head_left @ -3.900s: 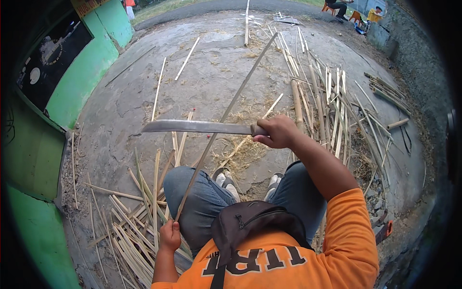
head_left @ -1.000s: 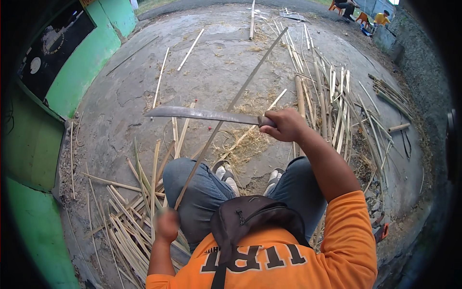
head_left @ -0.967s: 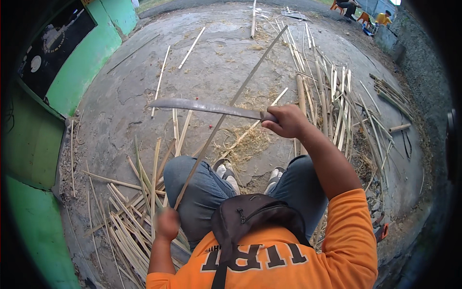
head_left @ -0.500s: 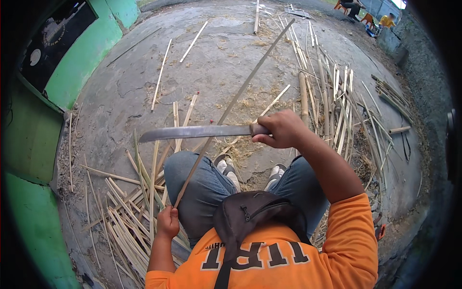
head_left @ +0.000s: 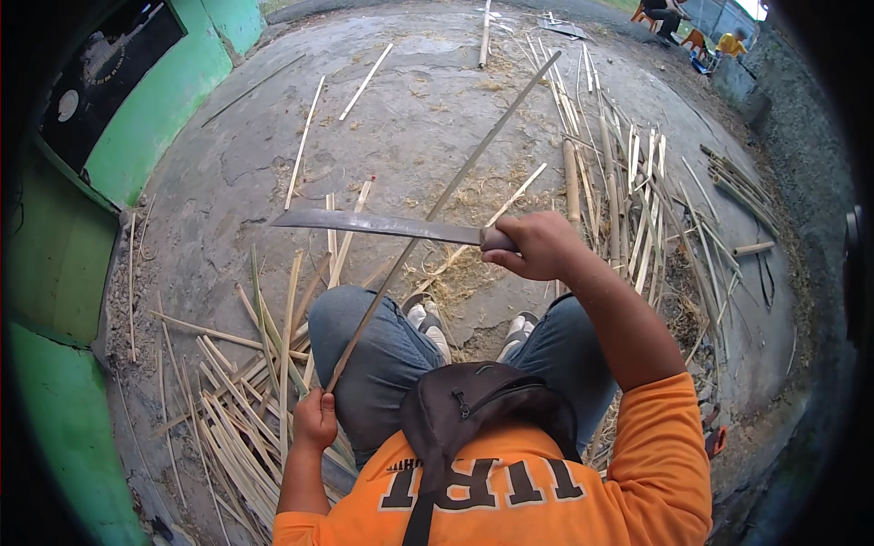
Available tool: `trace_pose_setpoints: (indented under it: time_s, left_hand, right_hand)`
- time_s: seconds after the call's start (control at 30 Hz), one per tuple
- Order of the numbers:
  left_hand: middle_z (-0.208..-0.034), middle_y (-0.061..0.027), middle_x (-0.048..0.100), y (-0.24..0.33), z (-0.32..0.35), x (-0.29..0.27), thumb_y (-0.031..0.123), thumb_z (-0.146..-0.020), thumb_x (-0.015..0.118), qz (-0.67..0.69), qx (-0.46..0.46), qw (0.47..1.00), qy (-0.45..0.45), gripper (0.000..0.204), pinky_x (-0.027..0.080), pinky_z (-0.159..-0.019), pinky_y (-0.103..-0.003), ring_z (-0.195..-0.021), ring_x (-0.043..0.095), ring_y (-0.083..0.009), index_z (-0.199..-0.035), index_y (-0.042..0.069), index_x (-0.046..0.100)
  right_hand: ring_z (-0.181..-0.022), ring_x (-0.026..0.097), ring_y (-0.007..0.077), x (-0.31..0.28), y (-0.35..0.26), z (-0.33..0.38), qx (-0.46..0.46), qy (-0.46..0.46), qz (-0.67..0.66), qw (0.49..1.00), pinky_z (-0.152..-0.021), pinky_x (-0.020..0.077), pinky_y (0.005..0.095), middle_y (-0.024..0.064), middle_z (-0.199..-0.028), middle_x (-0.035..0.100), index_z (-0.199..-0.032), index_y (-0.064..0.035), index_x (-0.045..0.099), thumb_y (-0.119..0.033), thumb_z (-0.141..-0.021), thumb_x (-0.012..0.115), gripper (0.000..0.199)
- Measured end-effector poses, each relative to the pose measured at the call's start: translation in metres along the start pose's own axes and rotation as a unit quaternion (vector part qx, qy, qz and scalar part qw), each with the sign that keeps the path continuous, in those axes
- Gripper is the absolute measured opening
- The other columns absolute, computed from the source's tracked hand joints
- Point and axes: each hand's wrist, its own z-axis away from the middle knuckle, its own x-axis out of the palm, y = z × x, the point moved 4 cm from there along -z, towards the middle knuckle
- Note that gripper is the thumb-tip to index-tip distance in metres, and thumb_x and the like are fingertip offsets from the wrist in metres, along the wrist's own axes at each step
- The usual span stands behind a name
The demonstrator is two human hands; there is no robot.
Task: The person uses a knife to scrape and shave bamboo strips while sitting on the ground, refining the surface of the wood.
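My right hand (head_left: pixel 542 247) is closed round the short handle of a machete (head_left: pixel 364 224), whose long blade points left in front of my knees. In my left hand (head_left: pixel 315 419), beside my left knee, is the near end of a long thin bamboo strip (head_left: pixel 482 146). The strip slants up and away to the right, its far end raised toward the far side. The blade crosses the strip near its middle; whether they touch is hard to tell. Beneath them are my jeans-clad knees and shoes (head_left: pixel 426 320).
Split bamboo strips (head_left: pixel 238 446) lie heaped at my left. More strips (head_left: pixel 648 200) and uncut bamboo poles (head_left: pixel 572 180) lie to my right. Pale shavings (head_left: pixel 473 282) litter the concrete. A green wall (head_left: pixel 155 118) stands left, a rough grey wall (head_left: pixel 810 146) right. People sit on chairs far right.
The machete blade has moved farther up along the strip and its tip has swung away from me. The strip's far end has dipped slightly. My left hand stays in place.
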Motion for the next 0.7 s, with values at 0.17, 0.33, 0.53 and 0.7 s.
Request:
trace_pose_setpoints:
  time_s: [0.17, 0.33, 0.53, 0.7]
  left_hand:
    - [-0.072, -0.0288, 0.058, 0.000, -0.002, 0.004, 0.041, -0.109, 0.047, -0.019, 0.011, 1.000, 0.015, 0.049, 0.044, -0.062, -0.057, -0.074, 0.058, -0.0555, -0.083, 0.000, 0.054]
    - [-0.073, -0.0285, 0.060, -0.001, 0.001, 0.006, 0.040, -0.109, 0.047, -0.055, 0.011, 0.998, 0.024, 0.047, 0.046, -0.063, -0.058, -0.074, 0.059, -0.0553, -0.084, 0.000, 0.055]
    - [-0.076, -0.0284, 0.063, -0.007, 0.003, 0.011, 0.040, -0.107, 0.049, -0.095, 0.031, 0.993, 0.062, 0.044, 0.048, -0.064, -0.060, -0.075, 0.062, -0.0550, -0.087, 0.001, 0.057]
    - [-0.077, -0.0278, 0.064, -0.002, 0.004, 0.011, 0.040, -0.107, 0.050, -0.120, 0.029, 0.990, 0.071, 0.043, 0.048, -0.063, -0.061, -0.075, 0.063, -0.0549, -0.091, 0.001, 0.058]
  right_hand:
    - [-0.081, 0.072, 0.0418, -0.015, 0.032, -0.016, 0.068, 0.013, -0.028, 0.997, -0.071, 0.0549, 0.0521, 0.0178, -0.085, 0.073, -0.100, -0.0107, 0.069, -0.064, -0.095, 0.063, 0.054]
    - [-0.081, 0.071, 0.0428, -0.008, 0.011, -0.010, 0.067, -0.013, -0.009, 0.998, -0.072, 0.0552, 0.0530, 0.0196, -0.082, 0.072, -0.098, -0.0096, 0.070, -0.066, -0.096, 0.060, 0.057]
    - [-0.075, 0.071, 0.0419, -0.018, 0.021, -0.012, 0.035, 0.031, 0.019, 0.999, -0.069, 0.0545, 0.0519, 0.0175, -0.078, 0.071, -0.098, -0.0108, 0.070, -0.067, -0.097, 0.058, 0.057]
    - [-0.076, 0.071, 0.0425, -0.018, 0.041, -0.021, 0.110, 0.060, 0.021, 0.992, -0.069, 0.0549, 0.0524, 0.0177, -0.080, 0.072, -0.099, -0.0111, 0.070, -0.064, -0.098, 0.058, 0.054]
